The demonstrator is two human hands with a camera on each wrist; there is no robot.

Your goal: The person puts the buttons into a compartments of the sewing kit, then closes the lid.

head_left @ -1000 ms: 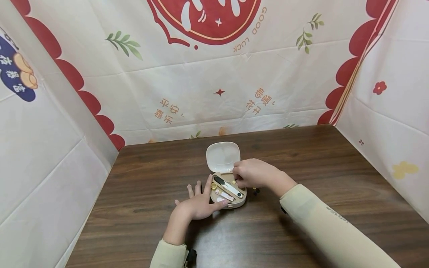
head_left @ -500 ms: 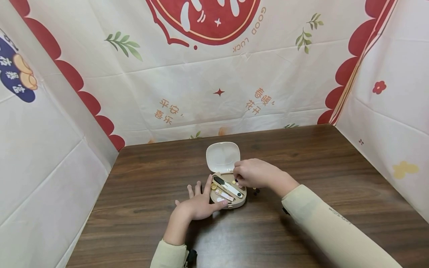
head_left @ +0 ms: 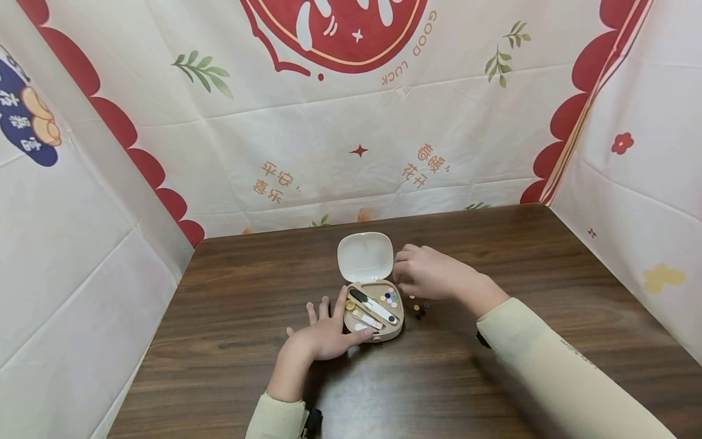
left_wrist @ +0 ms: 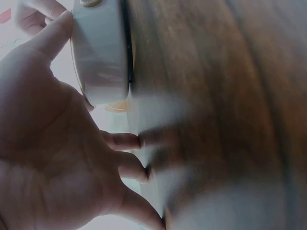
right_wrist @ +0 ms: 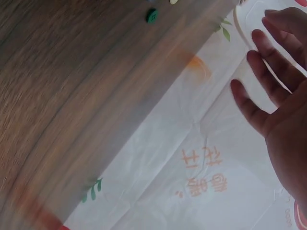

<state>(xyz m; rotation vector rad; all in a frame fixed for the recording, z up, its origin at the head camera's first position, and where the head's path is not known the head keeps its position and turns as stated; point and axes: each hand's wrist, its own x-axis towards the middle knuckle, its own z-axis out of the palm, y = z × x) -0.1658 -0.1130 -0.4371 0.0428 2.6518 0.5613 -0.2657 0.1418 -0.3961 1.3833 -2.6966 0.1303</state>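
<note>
A beige sewing case (head_left: 392, 334) lies on the table with its white lid (head_left: 364, 259) raised. Several coloured buttons (head_left: 389, 297) fill its right compartment. Across its middle is a long black-and-white tool (head_left: 373, 306), beside a small gold round piece (head_left: 350, 305) and a pale patterned strip (head_left: 367, 319). My left hand (head_left: 320, 337) touches the case's left side with the forefinger and its front with the thumb; the other fingers are spread, tips on the table. My right hand (head_left: 436, 272) hovers right of the lid, fingers loosely bent, nothing seen between them.
Several loose buttons (head_left: 420, 311) lie on the brown wooden table (head_left: 230, 341) just right of the case. A green button (right_wrist: 152, 16) shows in the right wrist view. Printed white cloth (head_left: 329, 122) hangs behind the table and at both sides.
My right hand has left the case's button compartment and moved up and to the right, uncovering the buttons there. The left hand and the case have stayed put.
</note>
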